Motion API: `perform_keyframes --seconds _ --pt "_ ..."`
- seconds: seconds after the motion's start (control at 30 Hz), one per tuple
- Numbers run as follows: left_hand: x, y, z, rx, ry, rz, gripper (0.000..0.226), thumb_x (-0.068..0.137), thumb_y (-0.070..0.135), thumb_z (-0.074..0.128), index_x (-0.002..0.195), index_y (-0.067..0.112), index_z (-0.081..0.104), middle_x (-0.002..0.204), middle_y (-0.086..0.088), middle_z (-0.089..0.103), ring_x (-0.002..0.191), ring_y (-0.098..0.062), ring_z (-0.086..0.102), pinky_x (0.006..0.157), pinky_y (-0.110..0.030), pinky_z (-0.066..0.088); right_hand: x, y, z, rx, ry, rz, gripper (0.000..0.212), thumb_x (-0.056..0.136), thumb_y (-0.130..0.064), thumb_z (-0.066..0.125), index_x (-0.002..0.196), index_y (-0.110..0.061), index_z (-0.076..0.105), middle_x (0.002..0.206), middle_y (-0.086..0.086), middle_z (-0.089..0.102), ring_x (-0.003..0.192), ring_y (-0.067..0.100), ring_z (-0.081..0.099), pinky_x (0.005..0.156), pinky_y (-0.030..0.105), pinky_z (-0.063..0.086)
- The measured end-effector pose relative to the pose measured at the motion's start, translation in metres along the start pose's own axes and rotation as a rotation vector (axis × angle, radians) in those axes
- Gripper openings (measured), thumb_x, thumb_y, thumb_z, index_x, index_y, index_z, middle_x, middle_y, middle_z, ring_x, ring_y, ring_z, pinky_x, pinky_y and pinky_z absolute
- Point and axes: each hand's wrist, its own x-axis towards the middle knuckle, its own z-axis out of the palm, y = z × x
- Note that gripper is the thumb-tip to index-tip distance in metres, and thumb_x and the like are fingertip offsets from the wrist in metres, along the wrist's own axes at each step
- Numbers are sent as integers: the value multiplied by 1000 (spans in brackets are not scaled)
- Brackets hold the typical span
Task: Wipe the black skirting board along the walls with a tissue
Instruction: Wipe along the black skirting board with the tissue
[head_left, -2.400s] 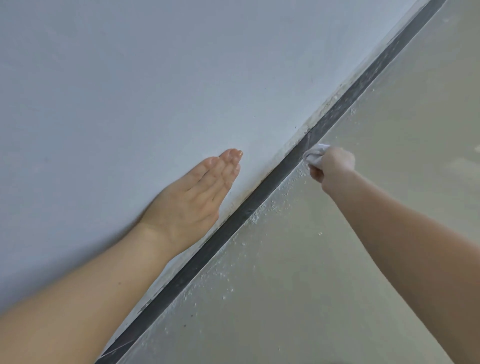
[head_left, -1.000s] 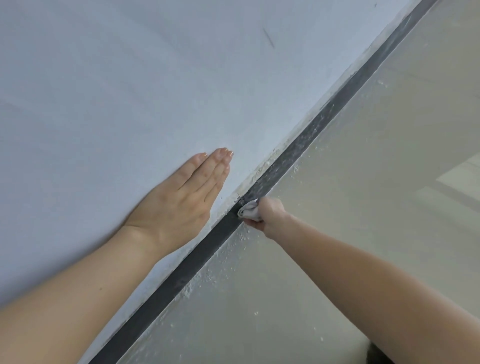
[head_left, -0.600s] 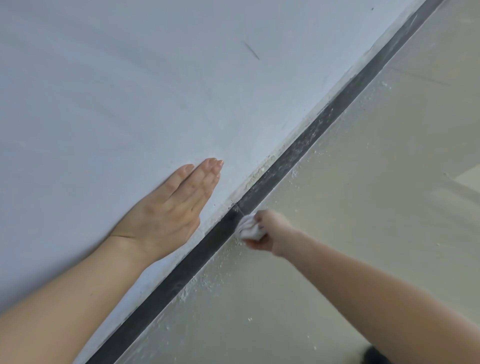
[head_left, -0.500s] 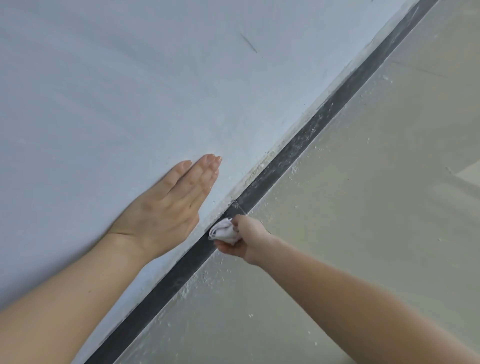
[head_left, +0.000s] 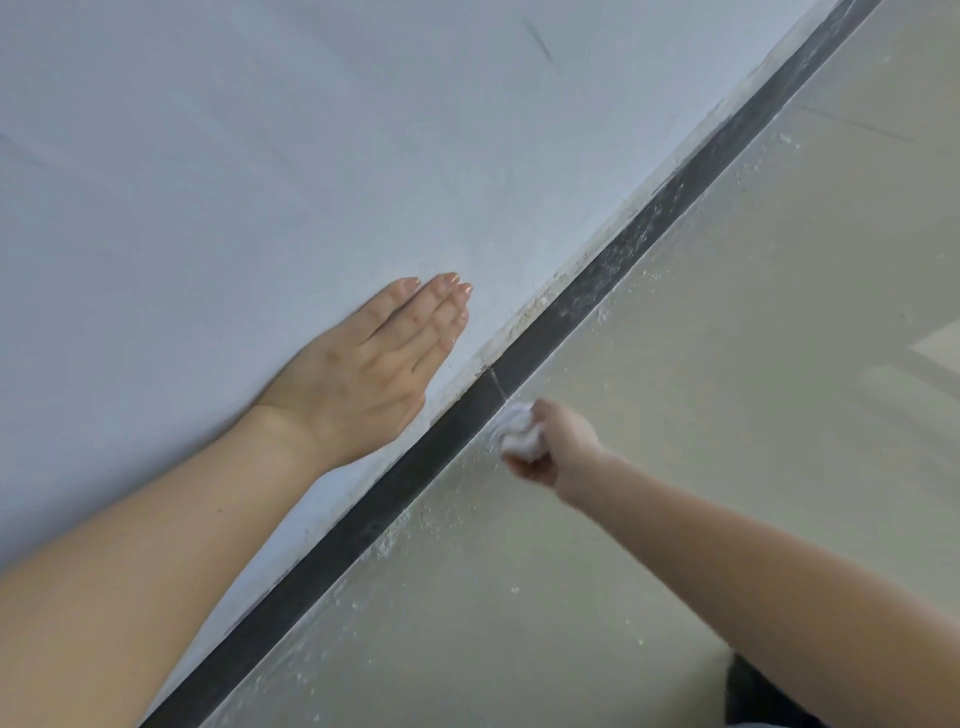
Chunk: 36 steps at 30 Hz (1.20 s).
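Observation:
The black skirting board (head_left: 582, 301) runs as a diagonal strip from lower left to upper right, where the white wall meets the floor. Its upper right stretch looks dusty and speckled; the stretch at lower left looks darker. My right hand (head_left: 558, 447) grips a crumpled white tissue (head_left: 517, 431) at the board's lower edge, just below a thin joint line in the board. My left hand (head_left: 374, 364) lies flat on the wall with straight fingers, just above the board.
The white wall (head_left: 260, 156) fills the upper left and bears a short dark scratch (head_left: 537, 39). The pale floor (head_left: 727, 364) at right carries white crumbs and dust along the board. A dark object (head_left: 753, 696) shows at the bottom right edge.
My right hand slid the tissue down along the board from the upper right towards my left hand, then shifted slightly back off the board's face to its lower edge. My left hand stayed on the wall.

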Motion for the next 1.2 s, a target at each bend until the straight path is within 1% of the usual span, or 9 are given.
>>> perform_keyframes --seconds 0.17,0.33,0.43,0.57,0.67,0.8,0.97,1.07,1.2 --pt "-13 -10 -12 -95 30 30 55 92 17 23 141 -5 35 150 -17 34 140 -30 31 116 -42 18 -11 117 47 -396 -257 269 14 83 -8 50 96 -9 56 91 14 61 66 23 60 52 25 52" --pt "-29 -14 -12 -52 17 48 54 94 17 23 142 -5 34 150 -17 34 140 -30 32 115 -41 20 -2 160 84 -286 -384 308 19 89 -5 49 105 -4 57 105 16 61 87 26 63 70 31 58" --pt "-28 -12 -9 -15 -25 48 55 93 18 22 143 -4 33 151 -17 33 140 -30 31 115 -40 21 0 151 92 -144 -392 262 13 90 -2 45 87 -9 55 98 13 58 82 24 61 74 33 58" --pt "-28 -11 -6 34 -12 57 56 94 18 20 144 -5 31 152 -18 31 141 -31 29 116 -41 21 -3 110 81 -106 -417 256 25 89 2 36 97 3 60 101 15 64 80 21 60 70 28 55" --pt "-27 -11 -7 40 -24 50 57 92 19 22 143 -5 31 152 -18 31 140 -31 30 115 -41 20 -6 63 60 -37 -370 163 34 89 2 28 87 0 62 79 13 67 61 14 64 56 21 53" --pt "-27 -11 -7 61 -47 47 58 93 20 21 144 -6 31 152 -19 30 141 -32 29 116 -42 20 -7 -3 27 77 -252 -35 36 89 3 25 81 4 59 62 9 67 58 14 58 63 24 49" --pt "-28 -11 -8 76 -84 51 59 95 22 17 145 -7 25 154 -19 25 143 -32 24 117 -43 17 5 -45 -5 434 -25 -144 31 92 -8 33 115 -1 53 97 18 61 69 24 62 59 30 58" --pt "-29 -10 -9 96 -101 60 60 95 24 14 146 -7 22 155 -20 21 144 -32 21 118 -42 14 0 -27 -2 194 -65 10 38 90 -9 34 123 1 50 101 23 62 65 26 64 54 30 59" --pt "-27 -12 -10 95 -128 63 60 95 24 16 147 -6 22 156 -20 19 144 -32 20 118 -42 14 -19 -11 27 78 -192 130 31 86 -1 34 111 1 53 104 27 62 69 31 66 59 33 59"
